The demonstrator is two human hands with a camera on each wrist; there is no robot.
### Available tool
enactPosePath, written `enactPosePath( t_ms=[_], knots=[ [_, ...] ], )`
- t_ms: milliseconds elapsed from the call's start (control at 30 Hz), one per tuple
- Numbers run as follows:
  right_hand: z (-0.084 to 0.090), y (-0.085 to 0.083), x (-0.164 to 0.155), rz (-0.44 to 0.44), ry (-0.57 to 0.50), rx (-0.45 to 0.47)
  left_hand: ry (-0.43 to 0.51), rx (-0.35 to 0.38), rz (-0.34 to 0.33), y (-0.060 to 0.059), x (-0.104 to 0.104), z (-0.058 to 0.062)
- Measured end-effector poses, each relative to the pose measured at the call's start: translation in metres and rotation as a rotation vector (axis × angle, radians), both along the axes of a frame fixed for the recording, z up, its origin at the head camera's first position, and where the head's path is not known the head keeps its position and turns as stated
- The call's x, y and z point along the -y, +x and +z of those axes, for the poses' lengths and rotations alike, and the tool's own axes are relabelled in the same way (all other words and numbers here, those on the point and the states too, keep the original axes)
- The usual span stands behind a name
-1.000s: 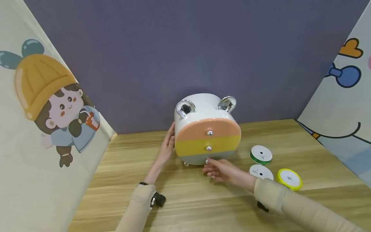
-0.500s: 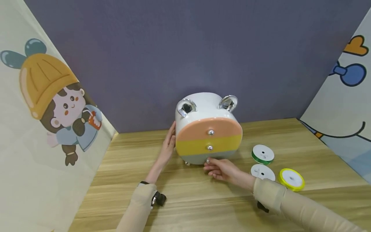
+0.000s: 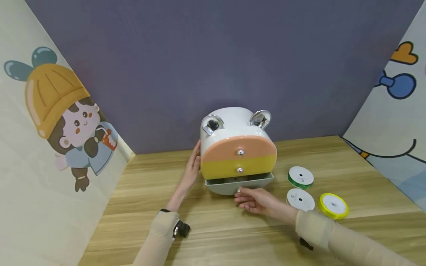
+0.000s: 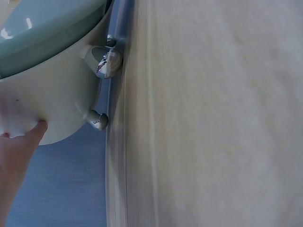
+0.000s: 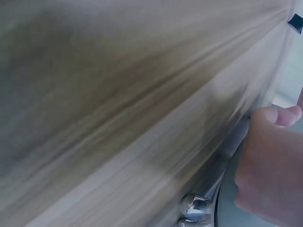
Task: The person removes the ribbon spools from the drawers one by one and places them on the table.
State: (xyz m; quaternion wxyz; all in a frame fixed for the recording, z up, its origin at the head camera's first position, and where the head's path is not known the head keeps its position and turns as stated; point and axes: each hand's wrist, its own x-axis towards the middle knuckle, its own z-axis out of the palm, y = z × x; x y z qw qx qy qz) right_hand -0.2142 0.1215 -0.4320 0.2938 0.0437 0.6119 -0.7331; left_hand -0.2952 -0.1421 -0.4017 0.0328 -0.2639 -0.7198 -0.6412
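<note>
A small white drawer box [image 3: 233, 114] with silver ears and striped drawer fronts stands against the back wall. Its lowest drawer, the grey one [image 3: 223, 188], is pulled partway out; what lies inside is hard to see. My right hand [image 3: 257, 199] pinches that drawer's silver knob [image 3: 238, 191] between thumb and forefinger. Flat against the box's left side rests my left hand [image 3: 192, 166], its fingers extended. The orange [image 3: 219, 149] and yellow [image 3: 219, 168] drawers above are closed. In the left wrist view, the fingertips touch the white side wall [image 4: 61, 101] near the silver feet [image 4: 109, 62].
Right of the box, a green-edged ribbon spool [image 3: 300, 176], a white-faced spool [image 3: 300, 199] and a yellow-edged spool [image 3: 333, 205] lie on the wooden table [image 3: 213, 236]. A dark wall [image 3: 213, 55] rises behind; cartoon-printed panels flank both sides.
The grey bottom drawer has slid out toward me from closed to partly open, my right hand moving back with its knob. My left hand stays against the box.
</note>
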Motion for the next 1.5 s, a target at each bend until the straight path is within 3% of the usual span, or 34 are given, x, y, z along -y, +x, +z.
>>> enactPosePath(
  t_ms=[733,967,1100,1233,1500],
  knots=[
    [-0.004,0.043,-0.004,0.057,-0.020,0.013,0.005,0.010,0.011,0.000,0.001,-0.007],
    [-0.006,0.055,-0.003,0.092,-0.036,0.010,0.024,-0.002,0.036,-0.017,0.002,-0.026],
    [-0.008,0.059,-0.004,0.090,-0.039,0.014,0.027,-0.015,0.032,-0.020,0.002,-0.031],
    [-0.008,0.062,-0.005,0.084,-0.036,0.020,0.025,0.006,0.025,-0.018,0.001,-0.026],
    [-0.008,0.068,-0.009,0.080,-0.024,0.023,0.001,0.011,0.015,0.001,0.000,-0.003]
  ],
)
